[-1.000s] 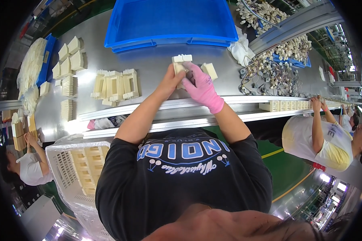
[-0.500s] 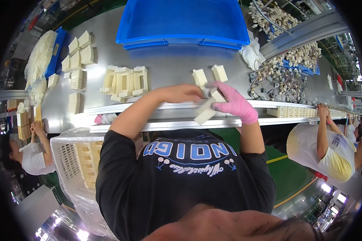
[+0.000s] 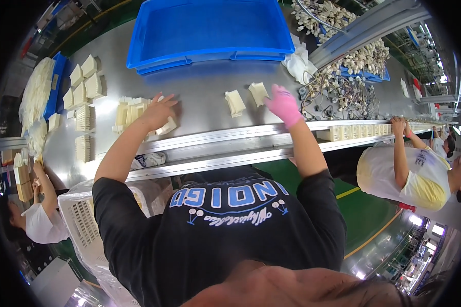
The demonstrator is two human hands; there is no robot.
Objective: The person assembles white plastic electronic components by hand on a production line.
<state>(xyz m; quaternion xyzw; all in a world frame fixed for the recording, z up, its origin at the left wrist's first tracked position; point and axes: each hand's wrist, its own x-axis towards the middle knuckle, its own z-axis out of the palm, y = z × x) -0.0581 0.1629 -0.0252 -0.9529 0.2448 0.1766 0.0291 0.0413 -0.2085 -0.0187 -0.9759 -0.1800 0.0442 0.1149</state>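
On the metal table at the left, my left hand (image 3: pixel 159 113) rests over a group of cream plastic frames (image 3: pixel 122 116). Its fingers are spread, and it partly covers the frames at that end. My right hand (image 3: pixel 285 106), in a pink glove, is at the right end of a cream plastic housing (image 3: pixel 258 94). Finger and thumb are apart beside that housing; whether they touch it is hard to tell. Another cream housing (image 3: pixel 235 103) lies just to its left, untouched.
Beyond my hands stands a blue bin (image 3: pixel 210 62). Wired connectors (image 3: pixel 338 97) are heaped at the right. Cream parts (image 3: pixel 93 86) stand in rows at the left, near a bagged pile (image 3: pixel 36 92). Metal rails (image 3: pixel 215 134) edge the table. Co-workers stand on both sides.
The cream piece has left my right hand. My left hand has moved left onto the frames, while my right hand has moved up to a housing. The whole view has shifted slightly.
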